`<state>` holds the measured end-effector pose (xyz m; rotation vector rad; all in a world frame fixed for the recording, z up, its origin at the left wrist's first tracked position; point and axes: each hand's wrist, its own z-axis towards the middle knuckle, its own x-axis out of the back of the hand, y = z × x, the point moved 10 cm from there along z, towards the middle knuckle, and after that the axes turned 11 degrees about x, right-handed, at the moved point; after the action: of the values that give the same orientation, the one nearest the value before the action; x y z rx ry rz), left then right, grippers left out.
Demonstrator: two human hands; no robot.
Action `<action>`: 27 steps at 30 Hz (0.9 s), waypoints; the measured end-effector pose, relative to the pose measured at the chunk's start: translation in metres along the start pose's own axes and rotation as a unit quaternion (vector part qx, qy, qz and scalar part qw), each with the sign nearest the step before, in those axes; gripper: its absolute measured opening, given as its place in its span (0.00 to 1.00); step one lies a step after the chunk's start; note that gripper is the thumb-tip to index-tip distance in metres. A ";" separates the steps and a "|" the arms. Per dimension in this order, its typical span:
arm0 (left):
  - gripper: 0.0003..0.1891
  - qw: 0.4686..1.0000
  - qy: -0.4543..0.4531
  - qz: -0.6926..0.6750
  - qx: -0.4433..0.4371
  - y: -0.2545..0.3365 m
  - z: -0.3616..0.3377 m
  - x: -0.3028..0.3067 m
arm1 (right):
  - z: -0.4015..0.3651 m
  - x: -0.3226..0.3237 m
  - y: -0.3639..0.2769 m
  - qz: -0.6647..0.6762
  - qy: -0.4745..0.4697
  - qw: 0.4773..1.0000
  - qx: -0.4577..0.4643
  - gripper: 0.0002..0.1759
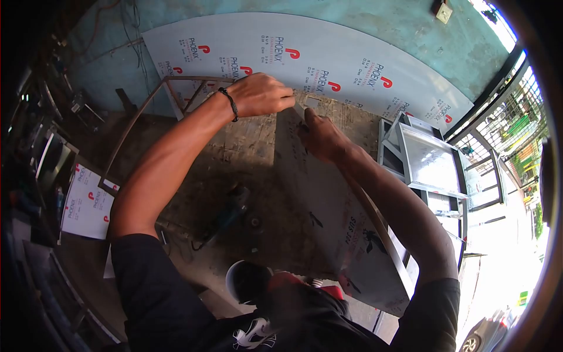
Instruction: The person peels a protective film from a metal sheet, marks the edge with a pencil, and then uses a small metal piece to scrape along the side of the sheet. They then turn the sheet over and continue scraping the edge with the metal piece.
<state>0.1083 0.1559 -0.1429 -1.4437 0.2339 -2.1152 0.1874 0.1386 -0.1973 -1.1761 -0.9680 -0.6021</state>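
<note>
Two bare hands up at the far end of the workbench (240, 149). Left to right: printed sheet (85, 202) low on the left, then a thin metal frame (132, 138) beyond the left forearm. Left hand (261, 95), dark bracelet (230, 104) on the wrist: fingers bent and bunched, tips pointing right, just beside the panel's far end. Can't tell if they pinch anything; the tips are too small to read. Below that hand, nearer the body, a power tool (229, 211) lies on the bench with a small disc (254, 222) beside it.

Metal panel (319, 202), marked SUS 304: long axis runs from between the hands back toward the body, slanting right. Bulk lies on the near side of the fingers. Flat or tilted, can't tell. Right hand (322, 138) is the nearer one, looks closed on the panel's edge, thumb uppermost; right forearm crosses above the panel. Far right: silvery frames (404, 154).
</note>
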 end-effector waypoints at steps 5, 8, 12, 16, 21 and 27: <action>0.07 0.997 0.066 0.005 -0.051 0.010 -0.003 0.009 | 0.003 -0.003 0.008 -0.004 -0.019 1.000 -0.007 0.14; 0.07 0.997 0.061 -0.006 -0.056 0.008 -0.001 0.008 | 0.002 -0.003 0.007 -0.008 -0.024 1.000 -0.010 0.14; 0.07 0.997 0.060 -0.030 -0.039 0.002 0.001 0.007 | 0.000 0.000 0.004 -0.008 -0.028 0.999 -0.015 0.15; 0.08 0.991 0.056 -0.108 0.050 -0.020 -0.001 0.003 | 0.003 -0.004 0.009 0.002 -0.022 1.000 -0.005 0.15; 0.08 0.983 0.045 -0.149 0.097 -0.029 -0.004 0.000 | 0.002 -0.003 0.008 0.009 -0.023 1.000 -0.014 0.15; 0.07 0.962 0.029 -0.200 0.185 -0.046 -0.009 -0.014 | 0.004 -0.007 0.015 0.016 -0.021 1.000 -0.011 0.15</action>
<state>0.0877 0.1997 -0.1374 -1.2804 -0.4504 -2.3565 0.1945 0.1465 -0.2106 -1.2254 -0.9792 -0.5654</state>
